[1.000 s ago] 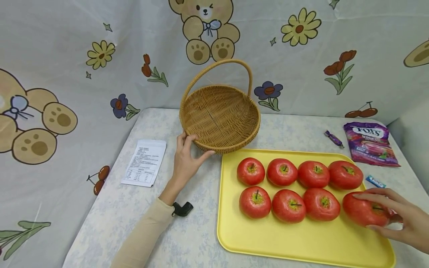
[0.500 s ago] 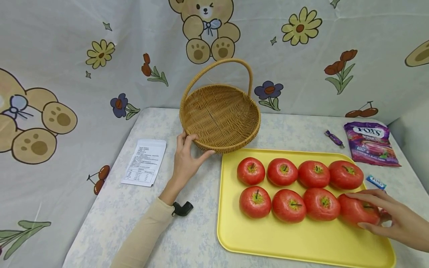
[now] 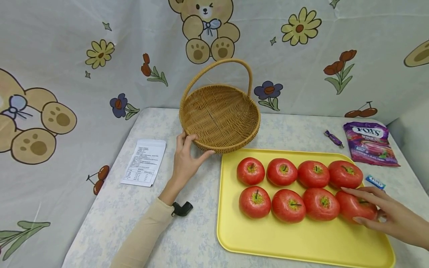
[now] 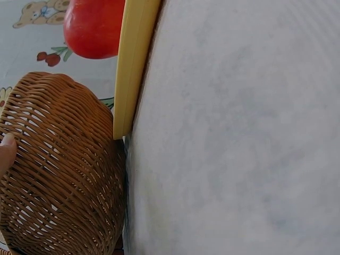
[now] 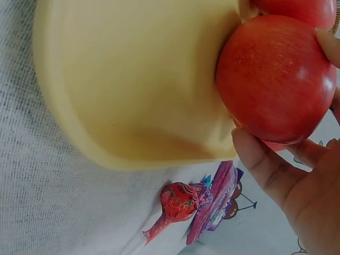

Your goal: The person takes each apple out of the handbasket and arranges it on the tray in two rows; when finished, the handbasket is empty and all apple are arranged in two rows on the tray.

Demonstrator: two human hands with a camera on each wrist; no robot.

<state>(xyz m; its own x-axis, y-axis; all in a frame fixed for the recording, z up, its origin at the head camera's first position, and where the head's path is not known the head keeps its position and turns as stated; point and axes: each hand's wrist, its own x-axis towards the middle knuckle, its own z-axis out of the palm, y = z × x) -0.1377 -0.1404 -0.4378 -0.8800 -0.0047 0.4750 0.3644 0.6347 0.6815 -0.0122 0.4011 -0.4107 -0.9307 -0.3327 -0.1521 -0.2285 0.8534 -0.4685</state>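
Observation:
With thumb and fingers at its near left rim, my left hand (image 3: 186,160) grips a wicker basket (image 3: 218,115), which has an arched handle and nothing inside. In the left wrist view one fingertip (image 4: 7,141) shows against the basket's woven side (image 4: 64,159). My right hand (image 3: 399,219) holds a red apple (image 3: 356,208) between thumb and fingers, at the right end of the front row on a yellow tray (image 3: 285,242). That apple (image 5: 276,79) fills much of the right wrist view. More red apples (image 3: 256,202) stand beside it and in a row behind.
A purple candy bag (image 3: 372,143) lies at the back right, near a purple-wrapped candy (image 3: 333,139) and a small blue one (image 3: 375,182). The right wrist view shows a red-wrapped candy (image 5: 178,202) outside the tray. On the left lies a white printed packet (image 3: 145,162).
My right hand has moved left with its apple, which now sits close against the neighbouring apple in the front row. The left hand and the basket have stayed in place.

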